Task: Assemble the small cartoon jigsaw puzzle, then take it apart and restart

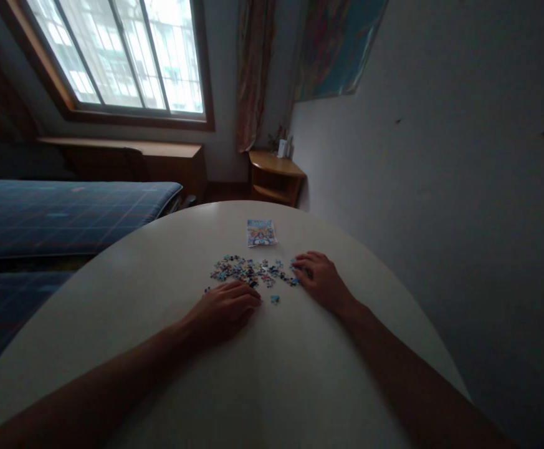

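Note:
A loose heap of small jigsaw puzzle pieces (234,268) lies spread on the white round table (262,386). My left hand (227,307) rests palm down at the near side of the heap, fingers stretched out to the right; it hides some pieces. A single jigsaw piece (275,300) lies apart, just right of those fingertips. At the heap's right edge is my right hand (317,277), its fingers bent and apart, fingertips at a few outlying pieces. Whether it touches one is too small to tell. Beyond the heap lies a flat printed picture packet (261,232).
A bed with a blue plaid mattress (66,212) stands left of the table. Behind are a wooden desk (159,148) under the window and a small corner shelf (276,165). A pale wall (440,187) runs along the right side.

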Available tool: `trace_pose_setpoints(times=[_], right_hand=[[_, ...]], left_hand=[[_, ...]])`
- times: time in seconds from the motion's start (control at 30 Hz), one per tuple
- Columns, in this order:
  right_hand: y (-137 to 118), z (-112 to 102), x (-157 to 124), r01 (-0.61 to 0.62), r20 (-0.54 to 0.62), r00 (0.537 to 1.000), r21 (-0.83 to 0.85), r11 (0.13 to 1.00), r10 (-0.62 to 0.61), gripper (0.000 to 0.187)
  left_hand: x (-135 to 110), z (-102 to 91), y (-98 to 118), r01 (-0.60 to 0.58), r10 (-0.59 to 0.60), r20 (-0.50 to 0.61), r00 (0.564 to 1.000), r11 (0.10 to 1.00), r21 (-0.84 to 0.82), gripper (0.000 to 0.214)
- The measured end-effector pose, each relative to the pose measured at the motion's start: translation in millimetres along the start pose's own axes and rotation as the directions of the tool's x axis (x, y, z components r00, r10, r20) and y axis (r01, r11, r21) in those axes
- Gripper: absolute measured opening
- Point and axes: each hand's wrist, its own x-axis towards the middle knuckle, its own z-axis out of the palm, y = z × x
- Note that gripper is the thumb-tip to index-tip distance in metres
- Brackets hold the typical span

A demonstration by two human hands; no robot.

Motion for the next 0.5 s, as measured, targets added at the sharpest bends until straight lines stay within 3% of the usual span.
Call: trace_pose_setpoints(times=[0.5], right_hand=[[2.0, -1.6, 2.3, -0.053, -0.1, 0.993, 0.121, 0.991, 0.066, 0.015]], left_hand=[[-3.5, 1.8, -1.9, 0.052, -0.05, -0.025, 0.998, 0.998, 0.045, 0.02]])
